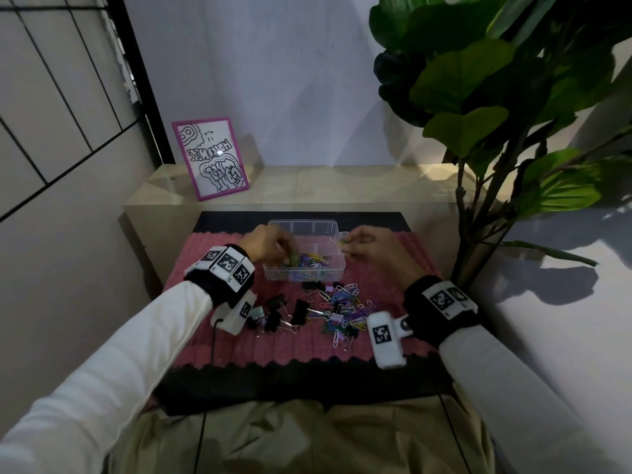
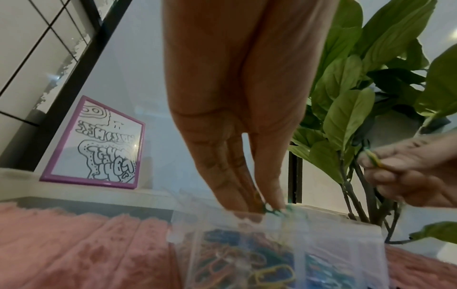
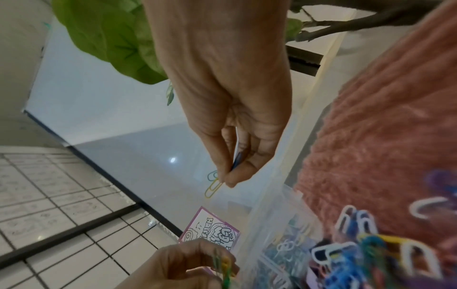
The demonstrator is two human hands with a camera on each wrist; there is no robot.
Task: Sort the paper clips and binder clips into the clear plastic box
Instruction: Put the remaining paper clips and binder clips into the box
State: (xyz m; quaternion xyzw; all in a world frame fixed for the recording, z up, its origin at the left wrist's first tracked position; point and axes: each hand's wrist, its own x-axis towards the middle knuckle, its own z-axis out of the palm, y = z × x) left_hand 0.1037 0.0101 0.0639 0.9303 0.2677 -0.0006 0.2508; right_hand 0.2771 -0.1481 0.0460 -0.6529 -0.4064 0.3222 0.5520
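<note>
The clear plastic box [image 1: 333,230] stands on a pink mat, with coloured paper clips [image 1: 309,263] lying in its front compartments. My left hand [image 1: 289,255] reaches down over the box's left side and pinches green paper clips [image 2: 270,209] at its fingertips [image 2: 277,203]. My right hand [image 1: 345,242] hovers at the box's right rim and pinches a few paper clips [image 3: 213,184], yellow ones hanging below a blue one. In front of the box lies a loose pile of paper clips [image 1: 343,311], with black binder clips [image 1: 284,313] to its left.
The pink knitted mat [image 1: 280,347] lies on a black cloth [image 1: 307,388]. A framed drawing [image 1: 212,159] leans on the beige ledge behind. A large leafy plant [image 1: 496,107] rises at the right, close to my right arm.
</note>
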